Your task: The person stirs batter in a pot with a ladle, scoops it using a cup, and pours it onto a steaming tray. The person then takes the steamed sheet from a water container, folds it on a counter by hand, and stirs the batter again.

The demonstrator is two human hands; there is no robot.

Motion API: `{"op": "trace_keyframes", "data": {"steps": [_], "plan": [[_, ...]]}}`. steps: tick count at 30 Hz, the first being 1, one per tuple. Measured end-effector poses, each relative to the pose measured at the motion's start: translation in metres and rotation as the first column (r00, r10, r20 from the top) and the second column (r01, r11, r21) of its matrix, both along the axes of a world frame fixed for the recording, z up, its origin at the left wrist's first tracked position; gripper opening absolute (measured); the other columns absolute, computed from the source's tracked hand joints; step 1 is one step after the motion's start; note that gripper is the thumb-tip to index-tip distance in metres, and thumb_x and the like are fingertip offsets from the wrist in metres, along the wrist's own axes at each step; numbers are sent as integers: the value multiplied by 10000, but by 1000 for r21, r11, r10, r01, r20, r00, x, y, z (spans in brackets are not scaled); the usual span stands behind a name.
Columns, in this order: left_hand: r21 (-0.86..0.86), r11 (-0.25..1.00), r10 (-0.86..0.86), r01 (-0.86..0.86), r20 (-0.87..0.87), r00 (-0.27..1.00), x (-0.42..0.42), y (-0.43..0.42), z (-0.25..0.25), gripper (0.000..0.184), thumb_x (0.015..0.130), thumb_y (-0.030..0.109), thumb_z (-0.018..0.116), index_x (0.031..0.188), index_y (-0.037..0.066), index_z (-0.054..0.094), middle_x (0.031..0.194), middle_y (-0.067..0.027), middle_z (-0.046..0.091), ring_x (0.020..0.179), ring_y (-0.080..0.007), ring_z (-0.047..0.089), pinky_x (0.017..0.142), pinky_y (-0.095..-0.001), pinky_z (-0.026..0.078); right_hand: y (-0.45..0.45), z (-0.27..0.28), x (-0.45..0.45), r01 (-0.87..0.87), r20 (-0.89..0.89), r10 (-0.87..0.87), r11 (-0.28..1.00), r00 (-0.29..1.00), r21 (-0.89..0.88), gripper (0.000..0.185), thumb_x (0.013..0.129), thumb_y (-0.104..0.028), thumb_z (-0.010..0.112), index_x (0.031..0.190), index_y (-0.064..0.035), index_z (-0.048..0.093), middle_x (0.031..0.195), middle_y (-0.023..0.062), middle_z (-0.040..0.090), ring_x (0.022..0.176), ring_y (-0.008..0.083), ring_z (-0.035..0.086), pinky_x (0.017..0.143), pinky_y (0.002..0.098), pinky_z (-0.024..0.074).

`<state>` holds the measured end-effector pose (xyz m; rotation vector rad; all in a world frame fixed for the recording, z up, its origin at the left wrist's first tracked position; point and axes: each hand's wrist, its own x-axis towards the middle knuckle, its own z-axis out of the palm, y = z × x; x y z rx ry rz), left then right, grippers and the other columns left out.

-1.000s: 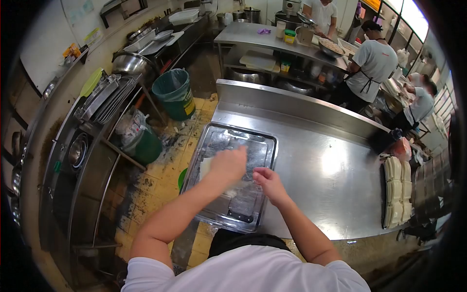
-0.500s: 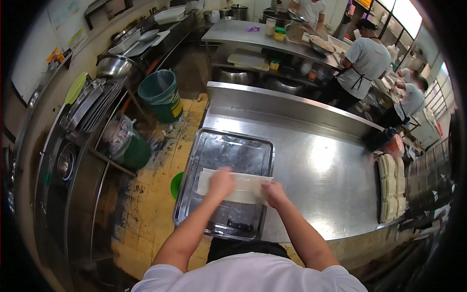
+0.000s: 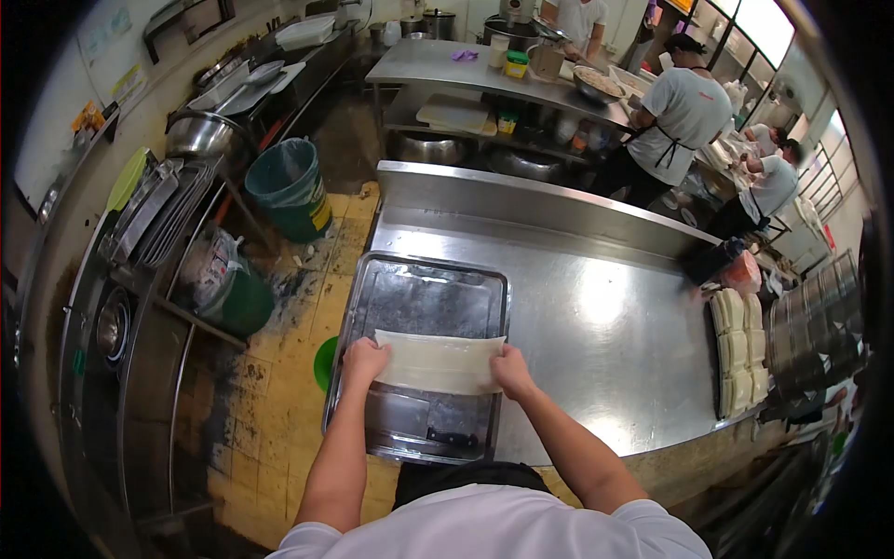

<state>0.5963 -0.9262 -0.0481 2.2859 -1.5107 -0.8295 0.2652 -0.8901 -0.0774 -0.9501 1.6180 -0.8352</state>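
A flat, pale rectangular sheet (image 3: pixel 440 363) stretches between my two hands over the metal tray (image 3: pixel 428 289). My left hand (image 3: pixel 367 360) is closed on the sheet's left end, near the tray's left rim. At the right end, my right hand (image 3: pixel 511 371) grips the sheet's edge with its fingers curled. A knife with a black handle (image 3: pixel 453 437) lies in the near right part of the tray, below the sheet. Whether the sheet touches the tray's bottom I cannot tell.
Folded white pieces in a dark tray (image 3: pixel 742 354) sit on the steel table (image 3: pixel 596 345) at the right. A raised steel ledge (image 3: pixel 540 212) runs along the far side. Green bins (image 3: pixel 291 191) stand left. Several people work beyond.
My left hand has moved left and taken hold of the sheet's left end. The sheet now lies stretched out between both hands. The whole view has shifted slightly.
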Motion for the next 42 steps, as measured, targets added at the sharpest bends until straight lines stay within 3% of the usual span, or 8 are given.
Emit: {"op": "trace_keyframes", "data": {"steps": [7, 11, 14, 20, 23, 30, 38, 42], "plan": [[-58, 986, 142, -155, -180, 973, -2, -1, -31, 459, 836, 483, 789, 895, 28, 783, 970, -231, 760, 945, -434, 728, 830, -497, 557, 2, -4, 1, -20, -39, 19, 999, 999, -26, 333, 938, 17, 491, 1193, 36, 704, 1056, 110, 753, 953, 198, 681, 851, 349, 549], [-256, 964, 52, -69, -74, 996, -10, 6, -26, 392, 916, 413, 727, 1036, 42, 761, 976, -243, 749, 937, -452, 716, 815, -526, 547, 4, 17, 6, -31, -46, 31, 1000, 998, 1, 321, 955, 0, 493, 1197, 43, 700, 1063, 109, 751, 952, 191, 677, 848, 348, 546], [-286, 958, 23, -26, -14, 1000, -15, 9, -11, 345, 949, 364, 696, 1062, 41, 743, 972, -248, 743, 929, -468, 706, 808, -539, 542, 4, 6, 2, -41, -64, 38, 998, 997, -49, 316, 964, -6, 497, 1203, 41, 698, 1069, 104, 749, 948, 185, 674, 843, 345, 545], [-461, 885, 10, -67, -124, 992, -15, 19, 34, 277, 955, 311, 699, 1012, 43, 737, 917, -249, 732, 873, -483, 693, 757, -552, 533, 12, 47, 14, -33, 25, 35, 998, 999, -56, 330, 962, 1, 495, 1223, 37, 694, 1082, 97, 742, 964, 176, 677, 846, 328, 548], [-484, 875, -12, -20, -64, 998, -4, 14, 34, 253, 950, 295, 707, 989, 46, 731, 891, -242, 729, 845, -476, 693, 733, -555, 527, 8, 47, 20, -46, 47, 49, 996, 998, -75, 339, 955, 12, 494, 1230, 39, 692, 1084, 96, 741, 963, 181, 680, 846, 330, 553], [-351, 936, 35, -37, -13, 999, 9, 10, 35, 293, 944, 343, 708, 1026, 64, 742, 917, -234, 736, 875, -454, 708, 756, -523, 542, -4, 22, 24, -40, 78, 44, 998, 996, -47, 343, 938, 27, 516, 1235, 48, 686, 1088, 102, 742, 956, 193, 684, 839, 345, 559], [-205, 979, 3, -5, -9, 1000, 16, 3, 28, 288, 947, 344, 698, 1025, 68, 723, 949, -234, 732, 935, -460, 688, 799, -547, 531, -5, 13, 20, -23, -73, 26, 999, 997, 38, 349, 912, -49, 565, 1224, 19, 705, 1017, 152, 765, 923, 234, 713, 823, 372, 560], [-198, 980, -15, 26, 54, 998, 25, 9, 11, 421, 945, 347, 707, 1250, 60, 660, 1165, -241, 706, 1081, -439, 665, 907, -521, 528, -1, 23, 8, -53, -254, 63, 998, 965, 45, 446, 920, -59, 581, 1351, 41, 635, 1017, 181, 750, 854, 254, 714, 755, 385, 567]]}}
